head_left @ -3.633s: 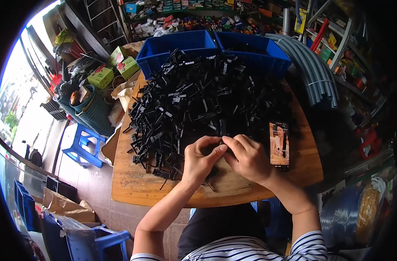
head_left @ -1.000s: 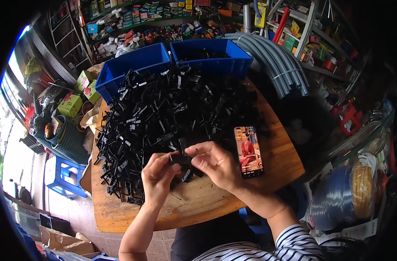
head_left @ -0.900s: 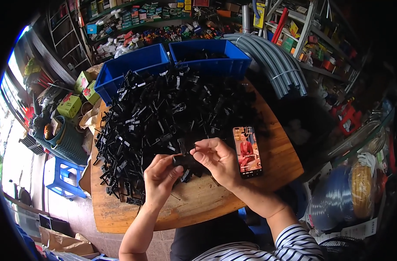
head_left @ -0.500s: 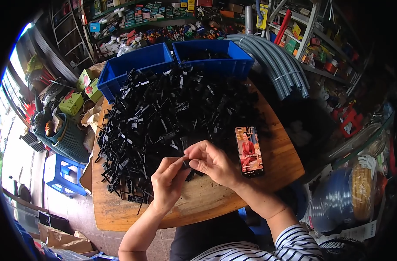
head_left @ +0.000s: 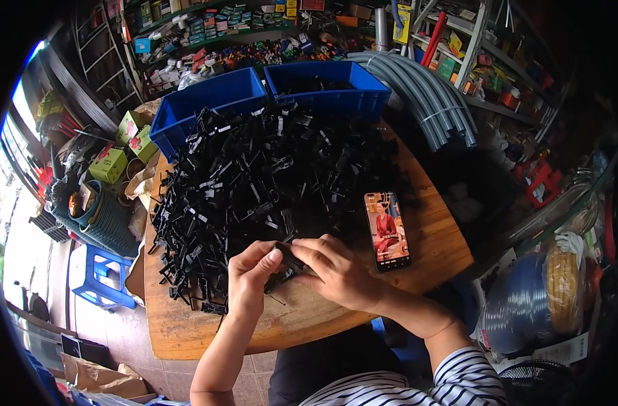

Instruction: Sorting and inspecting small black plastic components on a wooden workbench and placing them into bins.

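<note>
A big heap of small black plastic parts [head_left: 255, 176] covers much of the wooden table [head_left: 430, 237]. At the near edge of the heap, my left hand [head_left: 249, 271] pinches a small black plastic part [head_left: 286, 252] between thumb and fingers. From the other side, my right hand [head_left: 332, 271] closes its fingers on the same part. Its exact form is mostly hidden by my fingers. One thin dark piece [head_left: 277, 300] lies on the bare wood just below my hands.
Two blue bins [head_left: 322, 95] stand behind the heap; the right one holds black parts. A phone [head_left: 388, 233] with a lit screen lies right of my hands. Grey coiled pipe [head_left: 424, 95] is at the back right, a blue stool [head_left: 100, 274] at the left.
Both hands have shifted their grip. My right hand has turned and come lower, its fingers now over the part. My left thumb now lies on top, and the view has moved slightly.
</note>
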### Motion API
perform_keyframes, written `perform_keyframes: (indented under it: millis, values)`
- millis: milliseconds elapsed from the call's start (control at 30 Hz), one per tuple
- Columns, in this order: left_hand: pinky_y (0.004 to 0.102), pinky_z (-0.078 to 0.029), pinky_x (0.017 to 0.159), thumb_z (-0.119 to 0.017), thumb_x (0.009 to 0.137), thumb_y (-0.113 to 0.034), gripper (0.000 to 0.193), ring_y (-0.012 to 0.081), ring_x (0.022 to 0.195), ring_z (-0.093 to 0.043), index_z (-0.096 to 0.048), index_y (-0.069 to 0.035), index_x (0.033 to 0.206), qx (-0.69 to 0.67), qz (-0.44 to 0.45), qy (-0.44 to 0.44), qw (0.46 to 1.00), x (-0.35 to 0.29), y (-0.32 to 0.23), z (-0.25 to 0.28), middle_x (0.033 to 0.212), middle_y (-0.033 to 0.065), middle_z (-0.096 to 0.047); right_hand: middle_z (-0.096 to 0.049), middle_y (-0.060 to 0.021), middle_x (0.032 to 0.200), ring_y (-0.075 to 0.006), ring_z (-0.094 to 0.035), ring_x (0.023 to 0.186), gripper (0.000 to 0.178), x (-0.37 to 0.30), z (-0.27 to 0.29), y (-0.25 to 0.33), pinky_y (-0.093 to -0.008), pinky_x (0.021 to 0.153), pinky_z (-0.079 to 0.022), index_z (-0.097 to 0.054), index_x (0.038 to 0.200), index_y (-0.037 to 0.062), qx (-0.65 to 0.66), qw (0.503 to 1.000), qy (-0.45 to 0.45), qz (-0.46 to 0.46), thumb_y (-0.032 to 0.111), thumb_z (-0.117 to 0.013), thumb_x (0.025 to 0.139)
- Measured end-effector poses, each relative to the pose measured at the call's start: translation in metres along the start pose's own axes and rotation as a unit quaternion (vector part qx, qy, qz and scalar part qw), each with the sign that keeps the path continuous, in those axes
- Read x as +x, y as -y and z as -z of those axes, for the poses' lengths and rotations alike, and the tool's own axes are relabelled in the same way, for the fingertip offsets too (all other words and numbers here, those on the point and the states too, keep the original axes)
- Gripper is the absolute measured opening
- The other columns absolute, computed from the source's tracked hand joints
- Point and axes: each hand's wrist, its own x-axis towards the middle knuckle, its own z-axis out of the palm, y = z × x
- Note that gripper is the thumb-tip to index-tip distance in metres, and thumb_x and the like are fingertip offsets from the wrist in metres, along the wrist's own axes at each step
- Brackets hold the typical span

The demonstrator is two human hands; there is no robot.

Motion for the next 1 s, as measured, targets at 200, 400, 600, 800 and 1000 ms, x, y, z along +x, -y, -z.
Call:
perform_keyframes:
  millis: [200, 400, 600, 800, 1000]
  values:
    - [0.0212, -0.042, 0.068, -0.063, 0.088, -0.013, 0.016, 0.0077, 0.072, -0.052, -0.066, 0.002, 0.091, -0.009, 0.039, 0.039, 0.998, -0.001, 0.012, -0.001, 0.076, 0.0005, -0.060, -0.058, -0.0090, 0.090, -0.0218, -0.060, 0.073, 0.047, 0.010, 0.001, 0.008, -0.0296, 0.062, -0.052, -0.057, 0.111, -0.0016, -0.145, 0.988, -0.004, 0.044, 0.009, -0.075, 0.069]
    - [0.0230, -0.042, 0.062, -0.066, 0.087, -0.013, 0.020, 0.0088, 0.073, -0.051, -0.063, 0.007, 0.092, 0.152, -0.090, 0.022, 0.984, -0.002, 0.015, -0.001, 0.081, 0.0032, -0.055, -0.061, -0.0110, 0.080, -0.0254, -0.063, 0.067, 0.035, 0.023, -0.006, -0.002, -0.0321, 0.057, -0.053, -0.060, 0.099, -0.0016, -0.062, 0.998, -0.010, 0.014, 0.005, -0.073, 0.068]
    - [0.0214, -0.043, 0.063, -0.067, 0.085, -0.010, 0.020, 0.0079, 0.072, -0.051, -0.062, 0.007, 0.095, 0.130, -0.140, -0.039, 0.981, 0.002, 0.011, 0.003, 0.086, 0.0037, -0.054, -0.061, -0.0120, 0.078, -0.0259, -0.063, 0.064, 0.034, 0.035, -0.025, -0.008, -0.0320, 0.053, -0.052, -0.059, 0.098, -0.0031, -0.031, 0.997, -0.053, 0.041, 0.003, -0.072, 0.068]
    - [0.0204, -0.044, 0.064, -0.066, 0.084, -0.005, 0.016, 0.0078, 0.074, -0.054, -0.059, 0.005, 0.095, 0.116, -0.195, -0.065, 0.972, 0.001, 0.001, 0.009, 0.095, 0.0044, -0.059, -0.061, -0.0114, 0.080, -0.0252, -0.063, 0.062, 0.044, 0.038, -0.036, -0.002, -0.0323, 0.053, -0.051, -0.058, 0.110, 0.0025, -0.019, 0.997, -0.075, 0.003, 0.016, -0.074, 0.072]
    - [0.0251, -0.048, 0.076, -0.056, 0.087, -0.003, 0.015, 0.0175, 0.083, -0.065, -0.046, -0.004, 0.076, -0.126, -0.179, -0.058, 0.974, 0.007, -0.018, 0.027, 0.098, 0.0147, -0.065, -0.048, -0.0085, 0.089, -0.0249, -0.055, 0.083, 0.030, -0.004, -0.076, 0.027, -0.0382, 0.062, -0.049, -0.054, 0.088, 0.0059, -0.094, 0.980, 0.153, -0.086, 0.026, -0.071, 0.074]
